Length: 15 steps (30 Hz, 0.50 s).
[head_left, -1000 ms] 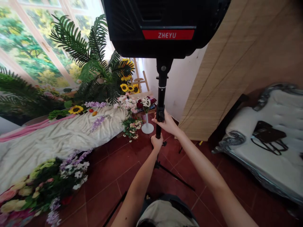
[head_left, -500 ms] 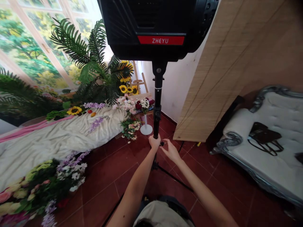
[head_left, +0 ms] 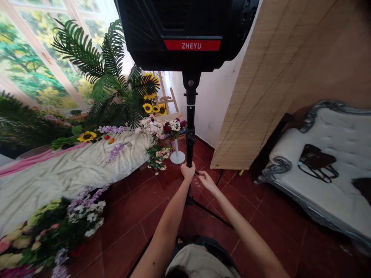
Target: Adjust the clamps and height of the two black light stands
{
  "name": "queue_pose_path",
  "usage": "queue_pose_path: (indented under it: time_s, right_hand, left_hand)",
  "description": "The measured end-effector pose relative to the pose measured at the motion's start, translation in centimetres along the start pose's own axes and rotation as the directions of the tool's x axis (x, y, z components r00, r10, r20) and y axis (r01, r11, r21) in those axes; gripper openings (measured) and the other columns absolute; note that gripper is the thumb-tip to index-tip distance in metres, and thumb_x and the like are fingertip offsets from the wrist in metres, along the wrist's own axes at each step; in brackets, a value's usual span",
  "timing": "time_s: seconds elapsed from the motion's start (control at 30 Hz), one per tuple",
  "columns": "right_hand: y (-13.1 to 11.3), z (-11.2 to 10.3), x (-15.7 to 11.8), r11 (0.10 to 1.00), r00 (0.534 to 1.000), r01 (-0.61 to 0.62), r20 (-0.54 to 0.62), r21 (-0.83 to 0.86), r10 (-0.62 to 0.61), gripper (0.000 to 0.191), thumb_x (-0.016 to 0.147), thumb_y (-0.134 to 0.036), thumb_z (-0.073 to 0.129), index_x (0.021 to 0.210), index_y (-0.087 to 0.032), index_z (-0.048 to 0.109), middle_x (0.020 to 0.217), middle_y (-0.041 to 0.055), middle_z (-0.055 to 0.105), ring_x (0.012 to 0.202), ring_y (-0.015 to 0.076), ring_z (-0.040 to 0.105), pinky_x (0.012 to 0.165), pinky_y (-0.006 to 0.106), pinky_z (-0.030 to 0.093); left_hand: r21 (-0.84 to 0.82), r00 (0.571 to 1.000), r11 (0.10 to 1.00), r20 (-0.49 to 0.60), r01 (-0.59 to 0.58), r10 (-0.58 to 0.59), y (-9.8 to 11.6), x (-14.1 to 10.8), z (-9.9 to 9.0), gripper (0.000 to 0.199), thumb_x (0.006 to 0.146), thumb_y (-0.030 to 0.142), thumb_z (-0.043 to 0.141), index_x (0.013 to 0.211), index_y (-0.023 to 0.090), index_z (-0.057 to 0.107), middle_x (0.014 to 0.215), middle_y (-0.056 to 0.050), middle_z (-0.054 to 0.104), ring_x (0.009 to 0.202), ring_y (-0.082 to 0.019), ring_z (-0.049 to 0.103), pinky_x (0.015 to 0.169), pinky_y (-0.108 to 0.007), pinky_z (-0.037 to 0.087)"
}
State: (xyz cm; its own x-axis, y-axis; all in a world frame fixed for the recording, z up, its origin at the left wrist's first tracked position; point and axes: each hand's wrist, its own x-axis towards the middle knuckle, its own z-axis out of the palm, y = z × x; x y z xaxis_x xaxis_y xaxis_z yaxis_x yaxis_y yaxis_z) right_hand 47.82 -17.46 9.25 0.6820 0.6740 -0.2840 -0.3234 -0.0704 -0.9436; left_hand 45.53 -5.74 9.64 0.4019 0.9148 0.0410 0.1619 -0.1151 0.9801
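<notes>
A black studio light with a red ZHEYU label fills the top of the view, mounted on a black light stand. Wrapped around the stand's pole is my left hand, closed just below its middle. A small black locking knob sticks out to the right of that hand. My right hand has its fingertips at the knob, the fingers drawn together in a pinch. The stand's legs spread over the floor below my hands.
Left lies a cream blanket among artificial flowers and a palm plant. A white flower stand is just beyond the pole. At right are a bamboo screen and a white sofa holding a black bag.
The view has shifted slightly to the right. My right-hand fingers have changed their position at the knob, and the knob looks turned. My left hand keeps its grip on the pole.
</notes>
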Motion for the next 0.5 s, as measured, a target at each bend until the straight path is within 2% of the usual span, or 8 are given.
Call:
queue_pose_path:
  time_s: [0.07,0.17,0.27,0.3,0.37,0.43,0.5]
  right_hand:
    - [0.2,-0.1,0.1,0.977,0.994,0.102,-0.015,-0.187,-0.107,0.021,0.077,-0.04,0.061,0.08,-0.021,0.053,0.061,-0.0026,0.061,0.052,0.013,0.058,0.047,0.024,0.048]
    - [0.1,-0.1,0.6,0.907,0.981,0.162,-0.04,-0.388,-0.192,0.036,0.081,-0.054,0.049,0.066,-0.022,0.052,0.055,-0.0021,0.058,0.049,0.0141,0.055,0.046,0.024,0.043]
    - [-0.2,0.4,1.3,0.887,0.974,0.155,-0.083,-0.436,-0.211,0.044,0.082,-0.058,0.041,0.06,-0.022,0.052,0.051,-0.0009,0.055,0.046,0.0138,0.051,0.044,0.023,0.037]
    - [-0.4,0.5,1.5,0.912,0.981,0.12,-0.095,-0.392,-0.17,0.046,0.083,-0.057,0.04,0.057,-0.021,0.051,0.048,-0.001,0.052,0.043,0.0128,0.048,0.042,0.022,0.034]
    - [-0.6,0.8,1.8,0.986,0.999,-0.029,-0.049,-0.167,0.021,0.046,0.085,-0.052,0.038,0.051,-0.021,0.044,0.04,-0.0026,0.044,0.035,0.0097,0.036,0.038,0.02,0.027]
    - [-0.7,0.9,2.0,0.977,0.977,-0.199,0.092,0.079,0.192,0.041,0.086,-0.041,0.037,0.049,-0.022,0.036,0.037,-0.0053,0.034,0.032,0.008,0.027,0.035,0.02,0.024]
    - [-0.8,1.0,2.0,0.942,0.953,-0.271,0.195,0.198,0.233,0.036,0.084,-0.029,0.036,0.049,-0.023,0.029,0.037,-0.007,0.028,0.032,0.008,0.023,0.036,0.02,0.025]
  left_hand:
    - [0.029,0.999,0.999,0.007,-0.038,0.038,0.0,0.1,0.0,0.028,0.069,0.04,0.056,0.056,0.016,0.06,0.051,-0.007,0.06,0.054,-0.018,0.06,0.056,-0.026,0.047]
    - [0.049,0.998,0.997,-0.016,-0.067,0.068,0.0,0.1,-0.1,0.028,0.069,0.04,0.056,0.054,0.017,0.058,0.052,-0.007,0.059,0.053,-0.017,0.059,0.056,-0.026,0.046]
    - [0.057,0.997,0.996,-0.036,-0.069,0.071,0.1,0.2,0.0,0.028,0.069,0.039,0.057,0.052,0.017,0.057,0.05,-0.006,0.058,0.052,-0.017,0.057,0.055,-0.026,0.045]
    - [0.06,0.997,0.996,-0.037,-0.067,0.069,0.1,0.2,0.0,0.029,0.069,0.04,0.057,0.051,0.017,0.057,0.05,-0.005,0.057,0.051,-0.016,0.057,0.055,-0.026,0.045]
    - [0.062,0.997,0.996,-0.03,-0.067,0.068,0.1,0.1,0.0,0.029,0.069,0.04,0.056,0.052,0.017,0.057,0.049,-0.005,0.057,0.051,-0.016,0.057,0.055,-0.026,0.045]
    - [0.053,0.997,0.996,-0.019,-0.071,0.072,0.2,0.1,0.0,0.029,0.07,0.04,0.055,0.052,0.017,0.057,0.05,-0.005,0.057,0.052,-0.017,0.058,0.054,-0.025,0.045]
    - [0.034,0.998,0.997,-0.008,-0.066,0.066,0.2,0.0,0.0,0.03,0.07,0.04,0.055,0.052,0.017,0.057,0.049,-0.005,0.058,0.052,-0.017,0.058,0.052,-0.025,0.044]
